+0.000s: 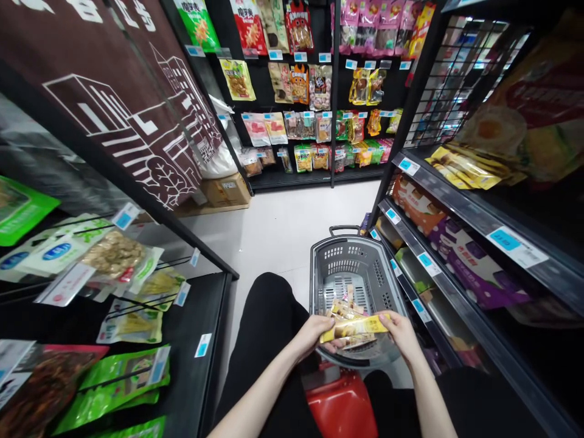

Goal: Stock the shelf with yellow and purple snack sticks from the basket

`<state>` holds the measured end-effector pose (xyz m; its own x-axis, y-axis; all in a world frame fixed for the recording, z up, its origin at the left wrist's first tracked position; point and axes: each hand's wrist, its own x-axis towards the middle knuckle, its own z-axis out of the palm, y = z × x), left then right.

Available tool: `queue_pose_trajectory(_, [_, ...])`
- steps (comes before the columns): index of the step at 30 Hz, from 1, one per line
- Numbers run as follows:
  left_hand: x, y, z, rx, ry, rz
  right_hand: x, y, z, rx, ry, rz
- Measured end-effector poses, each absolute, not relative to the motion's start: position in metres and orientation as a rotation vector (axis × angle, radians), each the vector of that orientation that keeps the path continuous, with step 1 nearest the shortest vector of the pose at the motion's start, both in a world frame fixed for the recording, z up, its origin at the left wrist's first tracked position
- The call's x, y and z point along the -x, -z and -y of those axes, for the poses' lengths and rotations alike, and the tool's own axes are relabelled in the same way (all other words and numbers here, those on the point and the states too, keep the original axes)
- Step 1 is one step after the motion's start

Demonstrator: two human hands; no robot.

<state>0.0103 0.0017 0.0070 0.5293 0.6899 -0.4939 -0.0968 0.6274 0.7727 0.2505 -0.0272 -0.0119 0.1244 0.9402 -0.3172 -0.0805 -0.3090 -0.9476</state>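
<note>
Both my hands hold a flat yellow snack packet (353,328) level over the near rim of a grey plastic shopping basket (392,286). My left hand (314,336) grips the packet's left end. My right hand (399,331) pinches its right end. More yellow and brown packets (344,307) lie on the basket's floor, partly hidden under the held one. The basket's handle (344,230) lies folded at its far rim.
A red object (342,404) sits under the basket, beside my black-trousered knee (269,316). Black shelves with snack bags (114,255) stand left, boxed goods (460,249) right, hanging packets (310,91) on the far wall. A cardboard box (225,190) rests on the pale floor (283,225).
</note>
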Motion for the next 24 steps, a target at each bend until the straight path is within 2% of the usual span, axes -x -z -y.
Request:
queue_pose_trajectory(6, [-0.007,-0.007,-0.004,-0.604,-0.576,-0.867,-0.262,0.010,0.034,1.373,-1.376,1.000])
queue_pose_trajectory(11, [-0.006,-0.004,-0.006,-0.711,-0.674,-0.938,-0.264,0.006,0.035,1.297,-1.270,1.099])
queue_pose_trajectory(24, [-0.007,-0.004,-0.007,-0.754,-0.738,-1.031,-0.263,0.013,0.035,1.346,-1.340,0.812])
